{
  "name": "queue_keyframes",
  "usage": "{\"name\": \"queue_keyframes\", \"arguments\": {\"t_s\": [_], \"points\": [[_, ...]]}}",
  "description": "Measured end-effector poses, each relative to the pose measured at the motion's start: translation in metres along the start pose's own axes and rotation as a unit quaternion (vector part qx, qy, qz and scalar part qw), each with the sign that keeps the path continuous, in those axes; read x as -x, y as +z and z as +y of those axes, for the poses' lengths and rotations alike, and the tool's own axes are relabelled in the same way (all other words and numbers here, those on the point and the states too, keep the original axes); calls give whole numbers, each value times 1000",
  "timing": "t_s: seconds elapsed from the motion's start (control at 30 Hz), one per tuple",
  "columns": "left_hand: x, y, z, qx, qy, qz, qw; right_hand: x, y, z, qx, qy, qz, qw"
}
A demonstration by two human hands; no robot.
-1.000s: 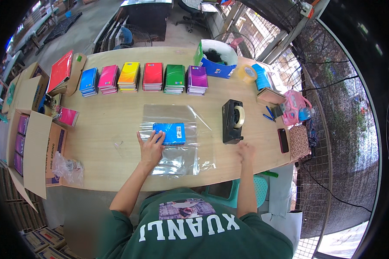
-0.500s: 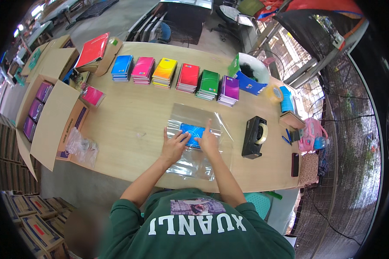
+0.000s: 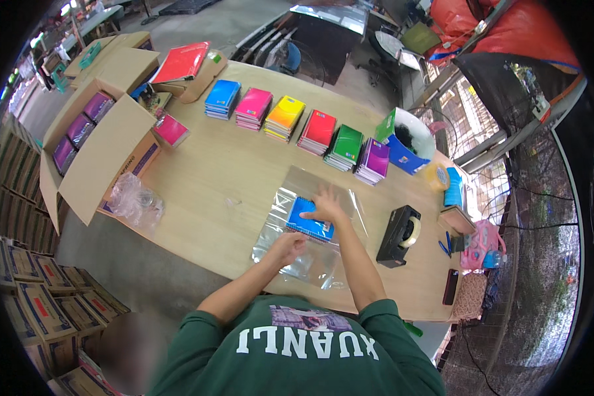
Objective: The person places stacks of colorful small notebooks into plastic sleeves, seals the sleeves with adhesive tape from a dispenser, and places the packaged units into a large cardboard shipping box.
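Observation:
A blue spiral notebook (image 3: 299,212) lies on a sheet of clear plastic film (image 3: 274,231) in the middle of the table. My right hand (image 3: 325,206) rests over the notebook's far right part with its fingers spread, the thumb across the cover. Just off the near left edge, my left hand (image 3: 289,248) has its fingers curled together over the film. What those fingers hold, if anything, is too small to make out.
Stacks of notebooks in several colours, among them red (image 3: 317,131), line the far side. A black tape dispenser (image 3: 398,236) stands to the right. An open carton (image 3: 112,155) with purple packs and a crumpled plastic bag (image 3: 135,201) are at the left.
My left hand has come off the notebook's cover to its near edge and curled. The right hand has spread its fingers toward the far side. The view has also turned.

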State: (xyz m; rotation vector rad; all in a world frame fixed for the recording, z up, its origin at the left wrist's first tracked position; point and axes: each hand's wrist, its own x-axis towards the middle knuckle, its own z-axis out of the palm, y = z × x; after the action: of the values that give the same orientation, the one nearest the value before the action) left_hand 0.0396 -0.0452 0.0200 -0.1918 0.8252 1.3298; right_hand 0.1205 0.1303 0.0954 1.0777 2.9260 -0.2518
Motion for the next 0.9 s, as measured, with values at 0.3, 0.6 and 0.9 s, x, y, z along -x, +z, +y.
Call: {"name": "queue_keyframes", "arguments": {"t_s": [0.3, 0.6, 0.9], "points": [[54, 53, 4, -440, 499, 18, 746, 98, 21, -29, -625, 33, 144, 767], [66, 18, 19, -548, 564, 54, 615, 120, 3, -32, -546, -41, 210, 810], [90, 15, 100, -722, 566, -90, 387, 93, -122, -9, 11, -294, -20, 955]]}}
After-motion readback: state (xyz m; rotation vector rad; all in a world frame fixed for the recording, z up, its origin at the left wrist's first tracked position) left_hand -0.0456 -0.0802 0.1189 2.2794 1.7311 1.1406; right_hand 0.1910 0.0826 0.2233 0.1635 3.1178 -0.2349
